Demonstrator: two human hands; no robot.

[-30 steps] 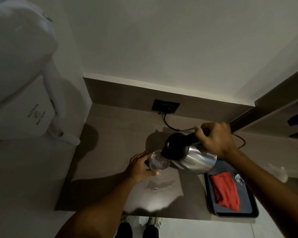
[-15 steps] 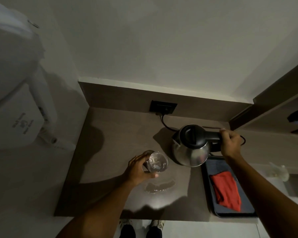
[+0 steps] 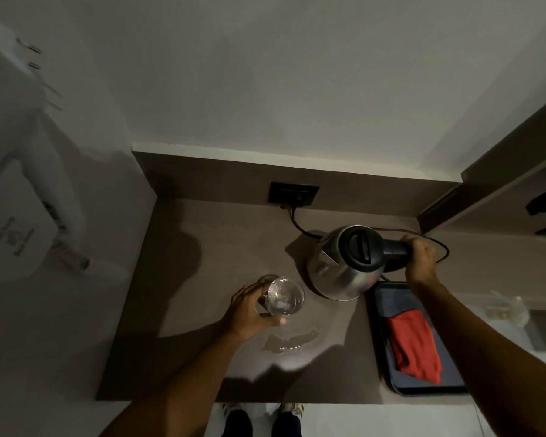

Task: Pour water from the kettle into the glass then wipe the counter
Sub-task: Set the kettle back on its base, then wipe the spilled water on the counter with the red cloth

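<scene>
A steel kettle (image 3: 338, 272) with a black lid stands upright at the back right of the brown counter (image 3: 196, 247). My right hand (image 3: 421, 260) grips its black handle. A clear glass (image 3: 284, 296) with water in it stands left of the kettle, and my left hand (image 3: 249, 313) wraps around its left side. A small puddle of water (image 3: 289, 342) lies on the counter just in front of the glass. A folded red cloth (image 3: 415, 345) lies on a dark tray (image 3: 388, 298) at the right.
A black wall socket (image 3: 293, 193) sits on the backsplash, with the kettle's cord (image 3: 300, 227) running from it. A white wall-mounted hair dryer (image 3: 19, 184) hangs at the left. Shelves (image 3: 517, 190) stand at the right. My shoes (image 3: 262, 419) show below the counter's front edge.
The kettle went from tilted over the glass to upright and moved back right, away from the glass. My left hand stayed on the glass.
</scene>
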